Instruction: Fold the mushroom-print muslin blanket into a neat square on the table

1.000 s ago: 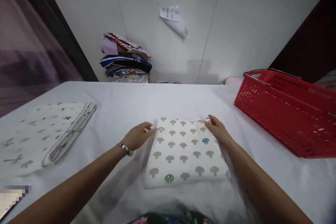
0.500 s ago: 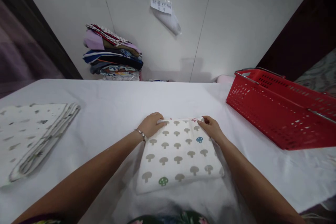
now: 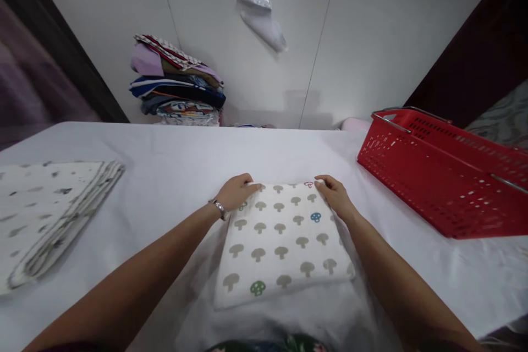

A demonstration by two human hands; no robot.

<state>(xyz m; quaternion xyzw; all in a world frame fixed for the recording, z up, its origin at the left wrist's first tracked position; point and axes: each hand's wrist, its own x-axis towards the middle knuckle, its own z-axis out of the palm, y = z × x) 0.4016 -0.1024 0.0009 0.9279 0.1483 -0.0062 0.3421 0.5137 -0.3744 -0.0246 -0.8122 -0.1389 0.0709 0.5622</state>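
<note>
A folded white cloth with a mushroom print [image 3: 280,242] lies on the white table [image 3: 264,154] right in front of me. My left hand [image 3: 236,192], a bracelet on its wrist, curls its fingers over the cloth's far left corner. At the far right corner my right hand [image 3: 336,195] grips the cloth's edge the same way. Both hands rest on the table surface at the cloth's back edge.
A red plastic basket [image 3: 437,176] with metal handles stands at the right. A folded white cloth with a grey print [image 3: 45,214] lies at the left. A stack of folded coloured clothes [image 3: 177,85] sits behind the table against the wall.
My left hand has moved right from beside the cloth onto its far left corner and closed on it. The right hand stays at the far right corner. The view has shifted slightly.
</note>
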